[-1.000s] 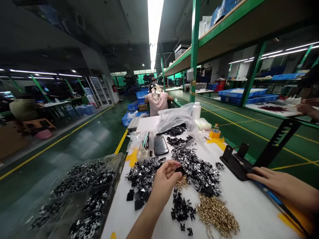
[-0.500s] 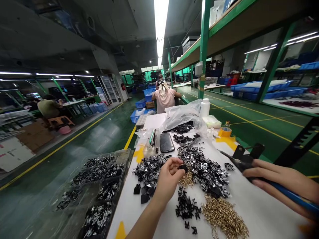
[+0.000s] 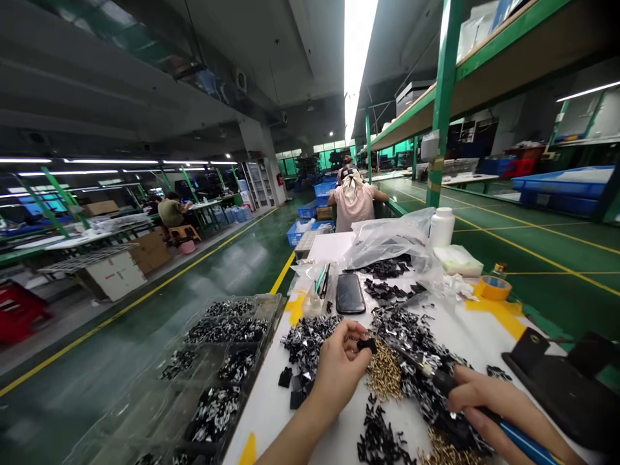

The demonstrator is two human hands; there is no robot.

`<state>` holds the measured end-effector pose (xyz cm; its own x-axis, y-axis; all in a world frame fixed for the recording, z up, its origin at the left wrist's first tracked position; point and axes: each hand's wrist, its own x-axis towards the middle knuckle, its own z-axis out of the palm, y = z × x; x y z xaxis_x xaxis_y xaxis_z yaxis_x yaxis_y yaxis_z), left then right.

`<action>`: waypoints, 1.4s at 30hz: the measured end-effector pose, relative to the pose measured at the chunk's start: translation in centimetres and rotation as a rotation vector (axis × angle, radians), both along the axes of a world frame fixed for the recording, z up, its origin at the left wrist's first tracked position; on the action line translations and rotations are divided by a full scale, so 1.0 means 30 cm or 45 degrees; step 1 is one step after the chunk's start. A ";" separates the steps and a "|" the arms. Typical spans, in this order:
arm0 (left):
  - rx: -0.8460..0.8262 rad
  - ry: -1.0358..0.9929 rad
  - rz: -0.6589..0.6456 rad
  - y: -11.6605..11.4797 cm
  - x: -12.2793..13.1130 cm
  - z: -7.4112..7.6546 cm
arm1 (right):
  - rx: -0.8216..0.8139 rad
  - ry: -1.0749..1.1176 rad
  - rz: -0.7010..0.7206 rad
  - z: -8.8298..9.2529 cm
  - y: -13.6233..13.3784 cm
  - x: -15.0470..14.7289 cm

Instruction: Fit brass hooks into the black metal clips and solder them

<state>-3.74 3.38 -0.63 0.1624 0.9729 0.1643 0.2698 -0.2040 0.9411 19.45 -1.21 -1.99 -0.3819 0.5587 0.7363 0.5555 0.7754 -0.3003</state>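
A person's left hand (image 3: 339, 378) pinches a small black part (image 3: 367, 345) between thumb and fingers (image 3: 352, 330), just above a white desk (image 3: 268, 413) strewn with hardware on a factory floor. The right hand (image 3: 484, 403), at the near right, is closed around a blue-handled tool (image 3: 442, 380). The tool's long axis runs from the near right toward the far left, and its thin metal tip lies low over the heaps, aimed at the held part. The part sits just to the left of and beyond that tip, near it but apart. The left hand is the one on the part, and the right hand grips farther back along the shaft.

Under the part lies a heap of brass pieces (image 3: 385, 376), flanked by piles of black-and-silver clips (image 3: 310, 339). Loose black pieces (image 3: 380, 439) are scattered at the near edge. Farther along the desk are a dark phone (image 3: 349, 294) lying face up, a clear plastic bag (image 3: 387, 240) with more black parts beneath it, a white bottle (image 3: 442, 226) and a roll of yellow tape (image 3: 494, 288). A black jig (image 3: 562, 384) stands at the right edge. A clear compartment tray (image 3: 227, 349) holding sorted clips hangs off the desk's left side. A co-worker in a pink top (image 3: 356, 205) sits at the far end, back to the camera.
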 end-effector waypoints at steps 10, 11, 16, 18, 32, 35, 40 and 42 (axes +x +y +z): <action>0.018 0.143 -0.046 -0.020 0.016 0.018 | -0.162 -0.053 0.201 0.013 0.002 -0.002; 0.019 0.151 -0.047 -0.020 0.015 0.019 | -0.178 -0.042 0.194 0.008 0.001 -0.004; 0.031 0.172 -0.053 -0.018 0.014 0.024 | -0.240 0.002 0.194 -0.006 -0.007 -0.012; 0.026 0.172 -0.059 -0.018 0.015 0.027 | -0.247 0.003 0.202 -0.005 -0.010 -0.012; 0.011 0.169 -0.060 -0.018 0.012 0.031 | -0.327 0.030 0.140 -0.001 -0.019 -0.019; 0.007 0.150 -0.065 -0.019 0.011 0.033 | -0.343 0.083 0.101 -0.005 -0.021 -0.024; 0.018 0.122 -0.089 -0.022 0.006 0.035 | -0.372 0.144 0.054 -0.009 -0.026 -0.027; 0.015 0.120 -0.099 -0.024 0.003 0.037 | -0.384 0.138 0.054 -0.008 -0.026 -0.025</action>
<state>-3.64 2.66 0.47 0.2526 0.9550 0.1558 0.3401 -0.2383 0.9097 18.71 -2.00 -2.25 -0.3377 0.7430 0.5779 0.4769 0.6644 -0.5755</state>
